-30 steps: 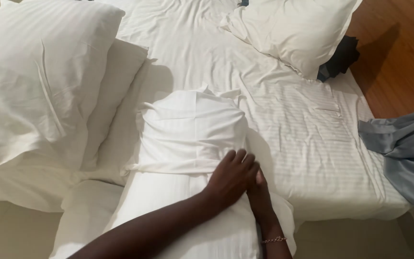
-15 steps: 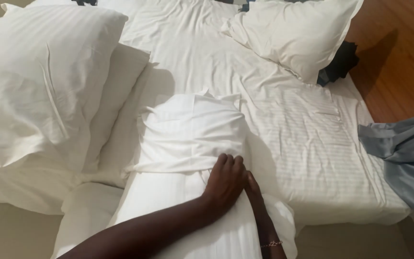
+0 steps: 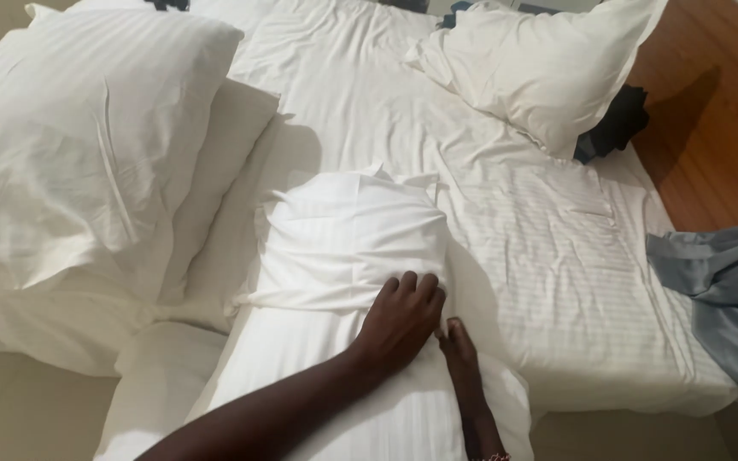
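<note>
A white striped pillow [image 3: 352, 239] lies lengthwise on the bed, partly inside a pillowcase whose bunched edge crosses its middle. My left hand [image 3: 399, 320] rests flat on top of the pillow at that edge, fingers curled over the fabric. Beside it, my right hand [image 3: 459, 350] presses against the pillow's right side, its fingers tucked under the cloth and mostly hidden. Whether either hand pinches the fabric cannot be made out.
A big white pillow [image 3: 70, 145] is stacked on others at the left. Another pillow [image 3: 548, 68] lies at the far right of the white sheet [image 3: 540, 248]. A grey cloth [image 3: 728, 290] hangs at the right, dark clothing [image 3: 612, 128] by the wooden floor [image 3: 711, 111].
Both hands have slid slightly down and left along the pillow; the view has shifted a little. The pillowcase edge stays about where it was.
</note>
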